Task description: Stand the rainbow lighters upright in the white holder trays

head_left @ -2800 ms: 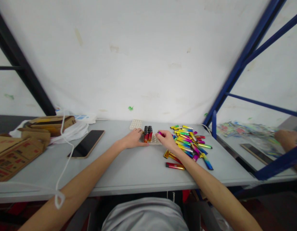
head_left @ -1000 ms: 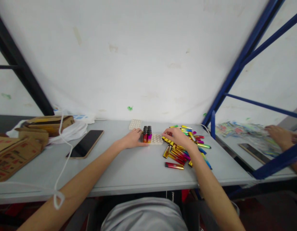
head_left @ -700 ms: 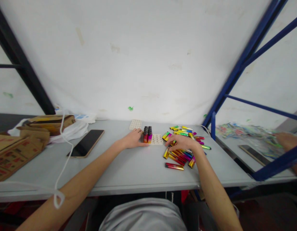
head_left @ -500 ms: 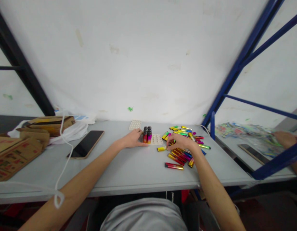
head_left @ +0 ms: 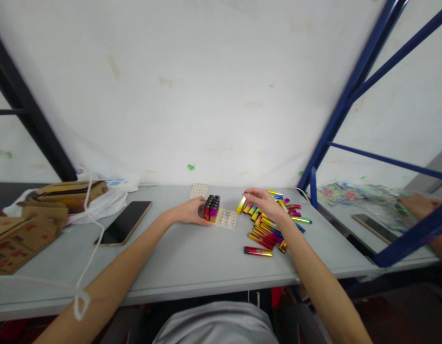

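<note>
My left hand (head_left: pixel 192 211) is curved around the left side of a block of upright lighters (head_left: pixel 211 209) with black tops, thumb and fingers against it. The block stands on the left part of a white tray with round holes (head_left: pixel 227 219). In my right hand (head_left: pixel 262 200) a yellow-gold lighter (head_left: pixel 241 205) is pinched and tilted, just right of the tray. Below and beside that hand lies a loose pile of shiny coloured lighters (head_left: pixel 266 231). One red lighter (head_left: pixel 258 251) lies apart at the pile's near side.
A second holed tray (head_left: pixel 199 190) lies by the wall. On the left are a phone (head_left: pixel 125 222), cardboard boxes (head_left: pixel 25 236) and a white cord (head_left: pixel 94 217). Blue metal bars (head_left: pixel 344 107) rise on the right, with another person's hand (head_left: pixel 417 205) beyond them.
My right hand has lifted the yellow-gold lighter from the table and tilted it up. My left hand now reaches around the block of lighters, which looks turned. The view has shifted slightly.
</note>
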{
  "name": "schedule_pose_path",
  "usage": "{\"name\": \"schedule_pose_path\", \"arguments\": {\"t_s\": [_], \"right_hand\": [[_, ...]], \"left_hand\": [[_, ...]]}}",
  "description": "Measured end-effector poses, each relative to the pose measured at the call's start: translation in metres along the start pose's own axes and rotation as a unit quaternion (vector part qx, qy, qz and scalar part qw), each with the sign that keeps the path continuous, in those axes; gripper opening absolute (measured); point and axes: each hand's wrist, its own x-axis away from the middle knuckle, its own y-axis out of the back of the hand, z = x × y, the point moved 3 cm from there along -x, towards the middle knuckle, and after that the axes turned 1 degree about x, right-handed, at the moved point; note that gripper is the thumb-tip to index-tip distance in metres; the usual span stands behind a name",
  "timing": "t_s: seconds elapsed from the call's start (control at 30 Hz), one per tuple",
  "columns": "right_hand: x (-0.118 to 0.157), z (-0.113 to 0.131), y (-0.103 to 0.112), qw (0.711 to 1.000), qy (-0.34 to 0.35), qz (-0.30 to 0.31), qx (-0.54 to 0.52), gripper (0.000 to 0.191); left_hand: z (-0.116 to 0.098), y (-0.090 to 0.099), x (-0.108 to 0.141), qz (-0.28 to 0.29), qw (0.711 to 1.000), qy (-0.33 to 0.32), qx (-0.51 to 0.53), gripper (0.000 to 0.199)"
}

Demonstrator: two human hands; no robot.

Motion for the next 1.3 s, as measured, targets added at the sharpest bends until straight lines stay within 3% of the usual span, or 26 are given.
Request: {"name": "schedule_pose_path", "arguments": {"t_s": [0.1,0.23,0.4,0.5,0.7,0.87,1.2,1.3], "right_hand": [[-0.001,0.0,-0.017,0.987,-0.026,-0.04,-0.157,0.045],[0.002,0.002,-0.04,0.969,-0.057,0.001,-0.239,0.051],[0.005,-0.003,-0.055,0.989,-0.082,0.025,-0.117,0.044],[0.001,-0.011,-0.056,0.998,-0.057,-0.007,0.008,0.047],[-0.004,-0.017,-0.056,0.964,0.028,-0.108,0.24,0.056],[-0.002,-0.016,-0.059,0.949,0.047,-0.146,0.277,0.043],[-0.001,-0.009,-0.056,0.945,0.116,-0.078,0.295,0.038],[0.0,-0.004,-0.053,0.926,0.161,-0.075,0.332,0.041]], "left_hand": [[-0.007,-0.01,-0.003,-0.009,0.999,0.008,-0.037,0.069],[-0.013,-0.022,-0.01,-0.032,0.998,0.006,-0.06,0.072],[-0.014,-0.025,-0.012,-0.035,0.997,0.005,-0.067,0.071],[-0.016,-0.024,-0.011,-0.034,0.997,0.006,-0.067,0.07],[-0.019,-0.023,-0.01,-0.039,0.997,0.003,-0.068,0.068],[-0.019,-0.023,-0.011,-0.04,0.996,0.003,-0.08,0.07],[-0.019,-0.024,-0.011,-0.031,0.996,-0.005,-0.083,0.067],[-0.019,-0.024,-0.01,-0.027,0.997,-0.004,-0.075,0.068]]}}
